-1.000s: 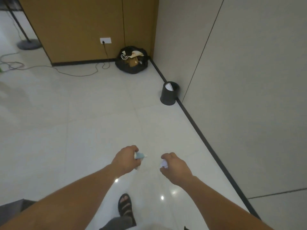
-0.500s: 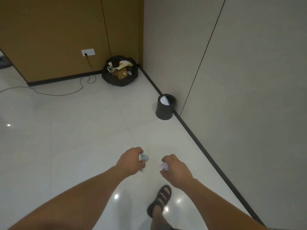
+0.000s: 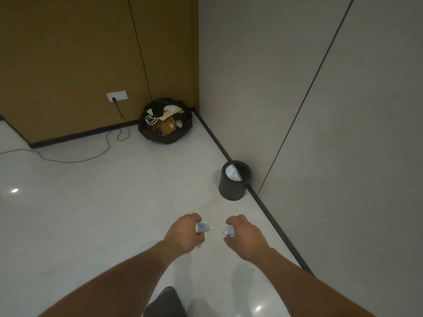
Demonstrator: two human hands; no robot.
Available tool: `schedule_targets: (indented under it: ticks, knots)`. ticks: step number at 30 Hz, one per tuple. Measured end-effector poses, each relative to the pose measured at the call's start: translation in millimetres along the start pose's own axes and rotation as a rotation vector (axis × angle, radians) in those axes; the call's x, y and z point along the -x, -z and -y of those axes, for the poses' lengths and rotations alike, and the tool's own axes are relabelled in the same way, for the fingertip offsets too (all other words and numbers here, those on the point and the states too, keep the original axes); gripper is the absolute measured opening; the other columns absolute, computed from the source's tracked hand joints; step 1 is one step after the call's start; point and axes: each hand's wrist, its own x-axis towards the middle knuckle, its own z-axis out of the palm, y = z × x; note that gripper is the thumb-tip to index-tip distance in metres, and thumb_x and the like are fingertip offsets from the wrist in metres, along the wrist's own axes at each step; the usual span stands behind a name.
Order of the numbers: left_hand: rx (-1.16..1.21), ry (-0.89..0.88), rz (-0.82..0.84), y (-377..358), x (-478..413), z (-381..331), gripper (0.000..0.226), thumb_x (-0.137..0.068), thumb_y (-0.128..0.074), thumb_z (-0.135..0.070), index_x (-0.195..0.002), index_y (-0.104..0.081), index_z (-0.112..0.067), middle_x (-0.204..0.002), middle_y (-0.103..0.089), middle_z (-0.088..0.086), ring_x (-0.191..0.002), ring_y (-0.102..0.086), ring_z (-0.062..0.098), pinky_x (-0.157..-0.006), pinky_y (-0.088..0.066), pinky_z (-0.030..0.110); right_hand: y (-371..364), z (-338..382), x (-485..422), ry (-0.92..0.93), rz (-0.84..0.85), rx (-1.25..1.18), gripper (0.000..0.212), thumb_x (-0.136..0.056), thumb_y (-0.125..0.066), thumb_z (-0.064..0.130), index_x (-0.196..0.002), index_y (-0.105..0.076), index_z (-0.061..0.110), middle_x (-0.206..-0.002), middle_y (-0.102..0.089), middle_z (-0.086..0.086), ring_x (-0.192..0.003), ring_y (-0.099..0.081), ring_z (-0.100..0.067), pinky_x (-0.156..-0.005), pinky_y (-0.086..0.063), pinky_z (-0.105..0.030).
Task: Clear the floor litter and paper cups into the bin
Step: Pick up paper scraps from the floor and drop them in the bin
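Observation:
My left hand grips a crumpled pale blue scrap of litter that sticks out past the fingers. My right hand holds a crumpled white paper. Both hands hover side by side over the white tiled floor. The small black bin stands ahead and slightly right, against the grey wall's skirting, with white paper inside it. The bin is a short way beyond my hands.
A black rubbish bag full of paper and cardboard sits in the far corner. A cable trails from a wall socket across the floor at the left. The grey wall runs along the right. My knee shows at the bottom.
I have walked closer to the bin, which now looks larger and nearer. Both hands keep their hold on the litter and stay in front of me.

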Motion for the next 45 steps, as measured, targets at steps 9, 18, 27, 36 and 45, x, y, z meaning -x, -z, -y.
schedule_targets:
  ticks: [9, 18, 27, 36, 45]
  knots:
    - [-0.025, -0.122, 0.103, 76, -210, 5, 0.053, -0.081, -0.067, -0.028, -0.13, -0.052, -0.018, -0.123, -0.059, 0.004, -0.107, -0.058, 0.021, -0.088, -0.047, 0.026, 38, 12, -171, -0.144, 0.013, -0.049, 0.046, -0.094, -0.058, 0.036, -0.137, -0.047, 0.023, -0.134, -0.048, 0.0, -0.112, -0.058, -0.019, -0.095, -0.044, -0.021]
    - [-0.163, -0.192, 0.237, 115, -368, -23, 0.052, -0.081, -0.068, -0.029, -0.13, -0.052, -0.018, -0.124, -0.059, 0.004, -0.108, -0.059, 0.021, -0.09, -0.045, 0.025, 53, -14, -291, -0.319, 0.012, -0.182, 0.045, -0.094, -0.057, 0.04, -0.136, -0.045, 0.027, -0.136, -0.047, 0.003, -0.116, -0.057, -0.016, -0.1, -0.045, -0.023]
    - [-0.222, -0.183, 0.36, 44, -538, -69, 0.048, -0.084, -0.068, -0.033, -0.127, -0.051, -0.021, -0.124, -0.059, -0.001, -0.111, -0.058, 0.017, -0.089, -0.044, 0.021, 41, -131, -433, -0.413, 0.049, -0.267, 0.038, -0.095, -0.054, 0.048, -0.126, -0.044, 0.029, -0.124, -0.05, 0.006, -0.103, -0.058, -0.009, -0.095, -0.049, -0.022]
    - [-0.227, -0.259, 0.417, -123, -740, -55, 0.042, -0.084, -0.066, -0.028, -0.123, -0.056, -0.015, -0.114, -0.062, 0.004, -0.104, -0.06, 0.023, -0.081, -0.041, 0.022, -44, -284, -594, -0.489, 0.058, -0.186, 0.04, -0.097, -0.05, 0.041, -0.133, -0.045, 0.024, -0.127, -0.052, 0.001, -0.106, -0.06, -0.014, -0.094, -0.05, -0.024]
    - [-0.317, -0.34, 0.557, -213, -823, -2, 0.058, -0.077, -0.07, -0.041, -0.126, -0.048, -0.02, -0.116, -0.055, 0.002, -0.096, -0.056, 0.016, -0.07, -0.038, 0.024, -136, -335, -687, -0.631, 0.03, -0.287, 0.062, -0.092, -0.058, 0.043, -0.144, -0.027, 0.028, -0.141, -0.038, -0.006, -0.116, -0.055, -0.025, -0.095, -0.05, -0.033]
